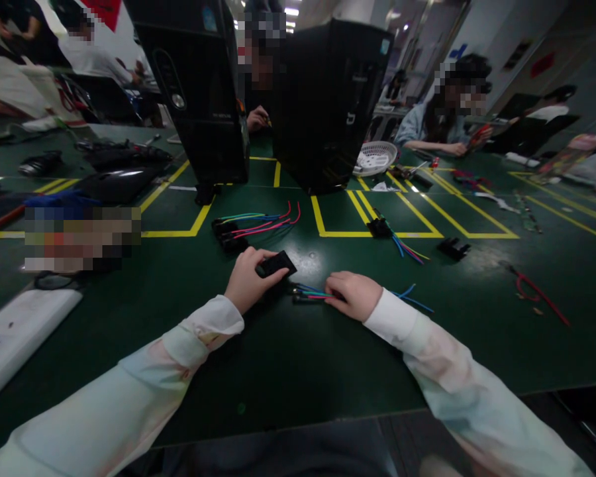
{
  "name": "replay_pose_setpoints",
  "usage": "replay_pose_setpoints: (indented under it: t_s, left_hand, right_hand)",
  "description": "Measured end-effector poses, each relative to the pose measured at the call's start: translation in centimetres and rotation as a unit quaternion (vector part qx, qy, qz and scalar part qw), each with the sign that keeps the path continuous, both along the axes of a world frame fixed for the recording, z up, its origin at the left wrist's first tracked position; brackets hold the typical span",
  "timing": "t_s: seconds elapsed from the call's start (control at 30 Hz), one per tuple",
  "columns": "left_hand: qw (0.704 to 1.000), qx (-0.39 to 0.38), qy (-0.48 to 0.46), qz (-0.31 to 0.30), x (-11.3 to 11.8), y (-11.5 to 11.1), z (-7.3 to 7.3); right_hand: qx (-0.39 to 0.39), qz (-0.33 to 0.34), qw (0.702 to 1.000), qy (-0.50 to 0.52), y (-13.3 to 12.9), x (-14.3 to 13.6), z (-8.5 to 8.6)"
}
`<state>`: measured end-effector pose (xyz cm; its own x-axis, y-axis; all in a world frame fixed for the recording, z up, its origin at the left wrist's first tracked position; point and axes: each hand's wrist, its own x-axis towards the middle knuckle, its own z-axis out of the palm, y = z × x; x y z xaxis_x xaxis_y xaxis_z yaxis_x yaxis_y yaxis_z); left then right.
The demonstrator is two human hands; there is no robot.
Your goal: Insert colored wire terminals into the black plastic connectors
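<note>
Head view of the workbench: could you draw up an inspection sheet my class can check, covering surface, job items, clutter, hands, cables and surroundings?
Surface: dark green tabletop marked with yellow lines.
Job's things: small black rectangular block; bundle of blue, green and red wires.
Clutter: white round perforated basket; long white case with dark lettering.
Hands: left hand grips the block; right hand is closed over the bundle, wires showing on both sides.
Cables: loose red cable at the right.
Surroundings: two tall black boxy units stand behind; a co-worker's light-blue sleeve shows beyond, at right.
</note>
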<state>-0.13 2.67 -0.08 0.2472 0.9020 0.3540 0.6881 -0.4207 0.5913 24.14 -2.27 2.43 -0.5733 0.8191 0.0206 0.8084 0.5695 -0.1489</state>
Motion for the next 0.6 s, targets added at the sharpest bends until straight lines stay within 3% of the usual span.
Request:
replay_pose_setpoints:
  t_s: [0.1, 0.23, 0.4, 0.6]
  left_hand:
    - [0.999, 0.001, -0.026, 0.020, -0.3, 0.2, -0.2]
    - [0.999, -0.010, -0.036, -0.002, -0.2, 0.2, -0.3]
    - [0.999, -0.018, -0.032, -0.025, 0.1, 0.1, -0.2]
    - [0.999, -0.019, -0.017, -0.042, -0.1, 0.1, -0.4]
  right_hand:
    - [0.023, -0.090, 0.995, -0.029, 1.6, 1.6, -0.4]
    - [0.064, -0.232, 0.969, -0.048, 3.8, 3.6, -1.0]
    - [0.110, -0.334, 0.934, -0.059, 6.7, 4.8, -1.9]
    - [0.156, -0.414, 0.894, -0.066, 11.2, 4.0, -2.4]
